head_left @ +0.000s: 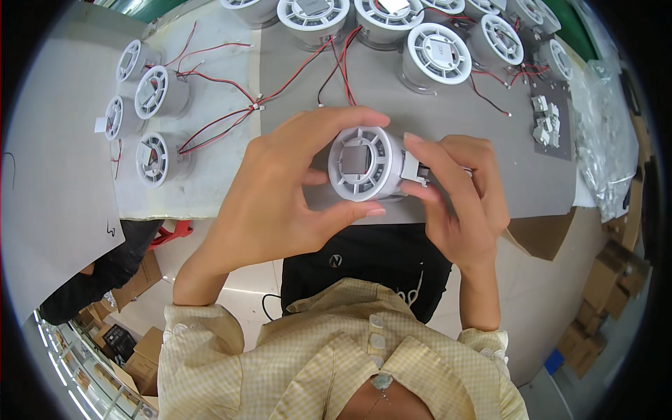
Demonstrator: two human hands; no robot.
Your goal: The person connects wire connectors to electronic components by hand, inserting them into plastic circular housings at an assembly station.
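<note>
My left hand (pixel 269 189) curls its thumb and fingers around a round white vented housing (pixel 381 150), near the front edge of the grey table. A square silvery plate sits at the middle of its spoked face, which tilts up toward me. At the housing's right side, my right hand (pixel 465 185) pinches a small white plastic clip (pixel 411 169) between thumb and forefinger. The clip is against the housing wall or very close to it; I cannot tell whether it is seated. Part of the housing's lower body is hidden by my fingers.
Several similar housings (pixel 437 54) stand along the back, and more (pixel 162 92) at the left, with red and black wires (pixel 255 105). Small white clips (pixel 546 122) lie on a dark mat at right. A clear plastic bag (pixel 605 140) hangs over the right edge.
</note>
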